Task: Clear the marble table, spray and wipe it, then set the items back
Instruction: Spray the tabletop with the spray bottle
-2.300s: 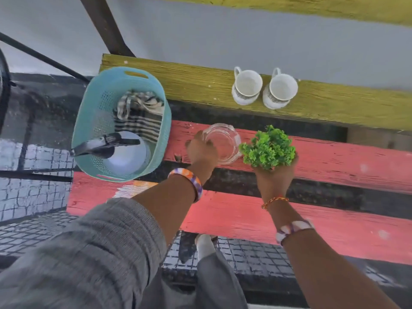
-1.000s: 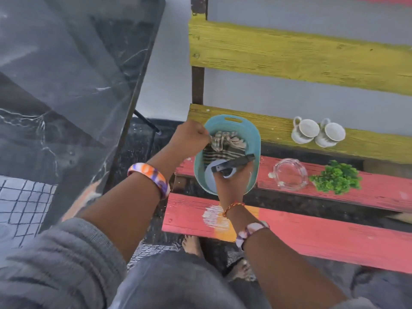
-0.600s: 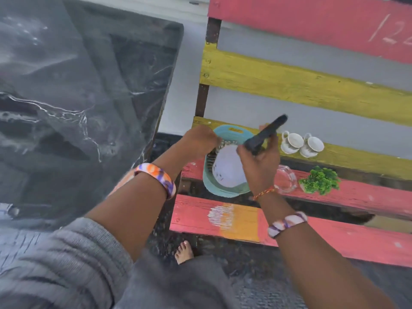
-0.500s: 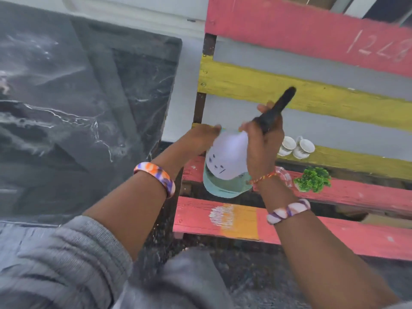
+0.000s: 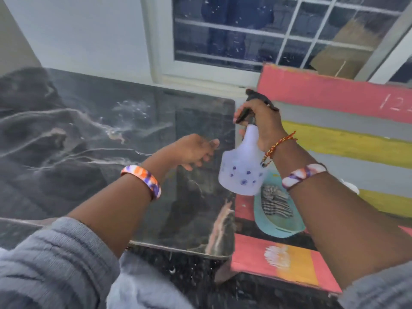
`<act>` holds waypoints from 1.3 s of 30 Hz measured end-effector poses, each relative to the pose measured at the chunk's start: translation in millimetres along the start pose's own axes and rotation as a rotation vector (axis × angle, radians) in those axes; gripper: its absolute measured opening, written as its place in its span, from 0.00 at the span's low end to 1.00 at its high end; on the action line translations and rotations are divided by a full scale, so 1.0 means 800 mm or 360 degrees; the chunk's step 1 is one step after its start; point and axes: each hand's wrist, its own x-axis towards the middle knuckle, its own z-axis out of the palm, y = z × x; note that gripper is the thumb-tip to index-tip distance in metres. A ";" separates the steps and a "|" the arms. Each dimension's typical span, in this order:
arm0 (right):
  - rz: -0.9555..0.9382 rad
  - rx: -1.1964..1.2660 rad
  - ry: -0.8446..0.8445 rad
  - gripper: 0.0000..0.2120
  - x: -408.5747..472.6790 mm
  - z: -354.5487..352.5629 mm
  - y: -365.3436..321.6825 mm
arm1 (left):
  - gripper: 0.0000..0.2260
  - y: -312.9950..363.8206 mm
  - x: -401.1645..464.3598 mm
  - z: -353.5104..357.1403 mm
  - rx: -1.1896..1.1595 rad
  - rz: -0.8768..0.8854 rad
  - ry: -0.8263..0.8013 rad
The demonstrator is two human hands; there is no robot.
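Head view, left to right. A dark marble table [image 5: 89, 139] with pale veins fills the left half; its top is bare where it shows. Above its right portion the left hand [image 5: 194, 150] hangs in the air, fingers relaxed and slightly apart, holding nothing; a striped orange-and-purple bangle [image 5: 142, 178] sits on that wrist, and a grey sleeve [image 5: 55, 259] covers the forearm below. Just beside the table's right edge, the right hand [image 5: 263, 123] grips the neck of a white spray bottle [image 5: 243, 168], fingers curled round the black trigger head [image 5: 254, 103], whose nozzle points toward the table. The bottle is held in the air, clear of every surface. Below it a teal basket [image 5: 276, 226] rests on a bench [image 5: 278, 264] of pink and yellow slats, with a striped cloth [image 5: 276, 204] lying inside. A red thread [image 5: 278, 143] and a woven band [image 5: 303, 175] circle the right wrist. A barred window [image 5: 245, 30] stands behind the table and bench.
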 end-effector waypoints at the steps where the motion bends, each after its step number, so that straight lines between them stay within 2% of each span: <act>1: 0.0090 -0.0095 -0.0001 0.13 0.009 0.021 0.002 | 0.21 -0.019 0.004 -0.022 0.0100 0.0014 0.0043; 4: 0.0214 -0.0252 0.0133 0.13 0.047 0.077 0.017 | 0.19 -0.078 0.017 -0.091 0.0365 0.0005 0.0165; 8: 0.0219 -0.0725 0.0282 0.15 0.083 0.145 0.033 | 0.16 -0.157 0.026 -0.186 0.0613 -0.0018 0.0268; 10: 0.0201 -0.0686 0.0303 0.14 0.095 0.182 0.035 | 0.15 -0.192 0.029 -0.226 0.0718 -0.0062 0.0280; 15: 0.0416 -0.0650 -0.0073 0.17 0.111 0.289 0.031 | 0.16 -0.265 0.023 -0.304 0.0821 -0.0190 0.0351; 17: 0.0363 -0.0656 -0.0147 0.17 0.112 0.332 0.033 | 0.18 -0.290 0.017 -0.325 0.0844 -0.0243 0.0344; 21: 0.0109 -0.0731 -0.0144 0.15 0.106 0.410 0.049 | 0.14 -0.323 -0.003 -0.356 0.0837 -0.0283 0.0402; 23: 0.0104 -0.0784 -0.0184 0.15 0.100 0.436 0.053 | 0.14 -0.332 -0.016 -0.367 0.0849 -0.0305 0.0426; 27: 0.0422 -0.0850 -0.0552 0.17 0.075 0.457 0.043 | 0.14 -0.342 -0.039 -0.382 0.0911 -0.0314 0.0449; 29: 0.0458 -0.0851 -0.0639 0.18 0.058 0.456 0.041 | 0.14 -0.342 -0.048 -0.383 0.0964 -0.0318 0.0452; 35: 0.0256 -0.0907 -0.0411 0.15 0.002 0.426 0.068 | 0.15 -0.329 -0.073 -0.363 0.1131 -0.0296 0.0378; 39: 0.0523 -0.1027 -0.0500 0.14 -0.045 0.375 0.070 | 0.14 -0.320 -0.089 -0.337 0.1177 -0.0217 0.0351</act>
